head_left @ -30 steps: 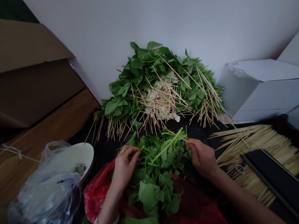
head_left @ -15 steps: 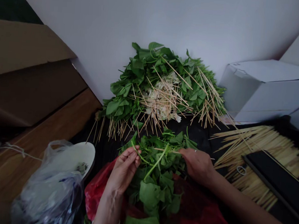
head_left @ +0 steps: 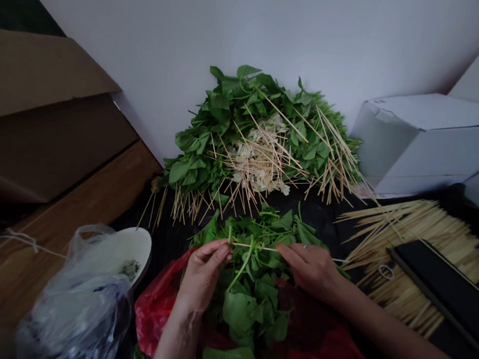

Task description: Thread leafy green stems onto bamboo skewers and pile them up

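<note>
My right hand (head_left: 309,266) grips a thin wooden skewer (head_left: 266,248) that points left, with green stems threaded on it. Pinched between the thumb and fingers of my left hand (head_left: 207,266) is a green stem (head_left: 230,234), touching the skewer's tip. A leaf on a pale stem (head_left: 239,313) hangs from the skewer. Beneath both hands lies a heap of leafy greens (head_left: 283,225) on a red plastic bag (head_left: 317,348).
Skewered greens (head_left: 224,111) and pale leafy pieces (head_left: 275,132) are piled against the wall. Loose skewers (head_left: 439,236) and a black phone-like object (head_left: 443,292) lie right. A white bowl (head_left: 144,244), clear plastic bag (head_left: 77,305) and cardboard box (head_left: 45,146) stand left; a white box (head_left: 419,139) behind right.
My left hand has moved slightly right and brought its stem to the skewer's tip. My right hand has shifted a little left and down along the skewer.
</note>
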The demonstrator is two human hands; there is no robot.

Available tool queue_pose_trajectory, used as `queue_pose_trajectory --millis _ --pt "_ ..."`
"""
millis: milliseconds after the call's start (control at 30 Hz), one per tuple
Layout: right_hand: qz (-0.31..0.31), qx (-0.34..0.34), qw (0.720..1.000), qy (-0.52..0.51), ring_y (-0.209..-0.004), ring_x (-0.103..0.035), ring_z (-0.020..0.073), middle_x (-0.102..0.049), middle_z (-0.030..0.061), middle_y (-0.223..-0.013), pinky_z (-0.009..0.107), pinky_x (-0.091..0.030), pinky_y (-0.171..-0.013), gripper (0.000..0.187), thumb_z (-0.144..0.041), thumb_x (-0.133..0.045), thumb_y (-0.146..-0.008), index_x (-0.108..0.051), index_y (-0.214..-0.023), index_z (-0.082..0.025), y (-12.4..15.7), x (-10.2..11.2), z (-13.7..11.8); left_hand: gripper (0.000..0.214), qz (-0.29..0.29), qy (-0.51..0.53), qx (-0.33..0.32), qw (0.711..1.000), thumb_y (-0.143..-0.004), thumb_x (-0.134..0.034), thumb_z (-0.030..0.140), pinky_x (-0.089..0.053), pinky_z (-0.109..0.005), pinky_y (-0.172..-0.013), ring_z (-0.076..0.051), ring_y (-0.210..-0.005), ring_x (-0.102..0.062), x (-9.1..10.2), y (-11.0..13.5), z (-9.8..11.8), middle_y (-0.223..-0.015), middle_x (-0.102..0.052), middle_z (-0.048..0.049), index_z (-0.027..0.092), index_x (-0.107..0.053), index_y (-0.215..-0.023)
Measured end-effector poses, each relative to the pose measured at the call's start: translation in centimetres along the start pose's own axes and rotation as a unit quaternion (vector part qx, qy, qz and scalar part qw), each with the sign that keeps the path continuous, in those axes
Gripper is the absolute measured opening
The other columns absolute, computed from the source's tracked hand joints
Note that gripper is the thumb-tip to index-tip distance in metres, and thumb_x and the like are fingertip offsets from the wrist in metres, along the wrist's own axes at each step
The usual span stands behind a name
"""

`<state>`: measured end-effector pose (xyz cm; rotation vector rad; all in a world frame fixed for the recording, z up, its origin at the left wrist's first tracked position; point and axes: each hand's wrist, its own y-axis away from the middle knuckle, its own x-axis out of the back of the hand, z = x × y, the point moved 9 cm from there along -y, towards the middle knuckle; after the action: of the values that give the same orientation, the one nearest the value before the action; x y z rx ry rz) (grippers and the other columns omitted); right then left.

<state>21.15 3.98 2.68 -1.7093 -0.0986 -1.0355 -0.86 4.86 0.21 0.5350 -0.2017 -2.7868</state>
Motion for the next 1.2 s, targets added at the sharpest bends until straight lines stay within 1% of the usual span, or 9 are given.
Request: queue_pose_trajectory --millis 133,233,433,600,833,933,1067,1133,1200 --pt "0.000 0.000 1.000 -0.003 -0.062 -0.058 0.0149 -0.069 0.0032 -0.081 0.029 -0.042 -0.052 0.030 -0.031 -0.045 -0.097 -0.056 -0.121 -0.016 0.1 -0.1 0.0 0.031 0.003 -0.013 -0.003 1.000 -0.052 -0.095 0.029 -0.054 -0.019 -0.066 -0.009 -0.066 -0.064 0.0 0.2 0.1 -0.076 -0.077 -0.0015 0.019 -0.081 -0.078" --pt "0.000 0.005 1.000 0.000 -0.061 -0.058 0.0146 -0.068 0.0028 -0.079 0.029 -0.041 -0.052 0.029 -0.027 -0.044 -0.096 -0.055 -0.121 -0.015 0.0 0.0 0.0 0.033 0.009 -0.011 0.000 1.000 -0.049 -0.096 0.030 -0.053 -0.018 -0.064 -0.008 -0.064 -0.063 0.0 0.1 0.0 -0.073 -0.076 -0.0008 0.018 -0.081 -0.077" --pt "-0.005 0.017 1.000 0.010 -0.059 -0.057 0.0147 -0.067 0.0024 -0.077 0.030 -0.040 -0.052 0.030 -0.027 -0.042 -0.096 -0.055 -0.119 -0.013 -0.1 0.0 -0.2 0.032 0.011 -0.018 -0.002 1.000 -0.049 -0.096 0.029 -0.053 -0.018 -0.065 -0.009 -0.066 -0.063 0.2 0.1 0.0 -0.073 -0.075 -0.0006 0.019 -0.081 -0.075" --pt "-0.010 0.007 1.000 0.004 -0.061 -0.057 0.0145 -0.067 0.0023 -0.078 0.030 -0.039 -0.052 0.031 -0.024 -0.048 -0.093 -0.056 -0.121 -0.015 0.3 -0.4 -0.1 0.030 0.012 -0.033 -0.010 0.999 -0.049 -0.095 0.029 -0.052 -0.019 -0.067 -0.010 -0.068 -0.064 0.3 0.1 0.2 -0.072 -0.076 -0.0008 0.019 -0.081 -0.073" --pt "-0.010 0.015 1.000 0.014 -0.057 -0.056 0.0139 -0.068 0.0026 -0.079 0.030 -0.038 -0.050 0.031 -0.016 -0.045 -0.091 -0.056 -0.120 -0.014 0.4 -0.5 -0.6 0.028 -0.001 -0.047 0.011 0.999 -0.051 -0.094 0.030 -0.049 -0.019 -0.061 -0.008 -0.059 -0.059 0.2 0.0 -0.3 -0.064 -0.072 0.0003 0.018 -0.080 -0.073" --pt "-0.013 0.009 1.000 0.006 -0.058 -0.057 0.0136 -0.069 0.0025 -0.079 0.029 -0.039 -0.050 0.031 -0.016 -0.045 -0.091 -0.056 -0.121 -0.015 0.6 -0.8 -0.7 0.023 -0.016 -0.069 0.003 0.997 -0.054 -0.093 0.029 -0.050 -0.020 -0.062 -0.010 -0.061 -0.060 -0.5 0.3 -0.4 -0.066 -0.073 -0.0006 0.019 -0.080 -0.071" --pt "-0.014 0.017 1.000 0.000 -0.058 -0.057 0.0138 -0.068 0.0021 -0.078 0.029 -0.040 -0.050 0.030 -0.018 -0.045 -0.093 -0.056 -0.121 -0.016 0.6 -1.0 -1.1 0.019 -0.060 -0.107 0.004 0.992 -0.058 -0.090 0.029 -0.052 -0.023 -0.069 -0.013 -0.068 -0.064 -1.9 0.7 -1.1 -0.075 -0.076 -0.0036 0.018 -0.080 -0.071" --pt "0.002 0.015 1.000 -0.003 -0.057 -0.058 0.0136 -0.068 0.0016 -0.076 0.028 -0.041 -0.050 0.028 -0.017 -0.044 -0.094 -0.057 -0.118 -0.016 0.4 -0.6 -0.8 0.021 -0.063 -0.127 -0.001 0.990 -0.060 -0.089 0.031 -0.052 -0.024 -0.070 -0.014 -0.069 -0.065 -1.8 0.5 -1.0 -0.077 -0.076 -0.0047 0.018 -0.081 -0.074" --pt "0.036 -0.011 0.999 -0.013 -0.061 -0.061 0.0139 -0.069 0.0017 -0.076 0.027 -0.046 -0.055 0.026 -0.014 -0.042 -0.093 -0.058 -0.114 -0.018 0.1 0.3 0.2 0.026 -0.038 -0.140 -0.025 0.989 -0.064 -0.087 0.036 -0.052 -0.024 -0.070 -0.014 -0.071 -0.065 -0.7 0.0 -0.1 -0.080 -0.076 -0.0054 0.018 -0.081 -0.081"
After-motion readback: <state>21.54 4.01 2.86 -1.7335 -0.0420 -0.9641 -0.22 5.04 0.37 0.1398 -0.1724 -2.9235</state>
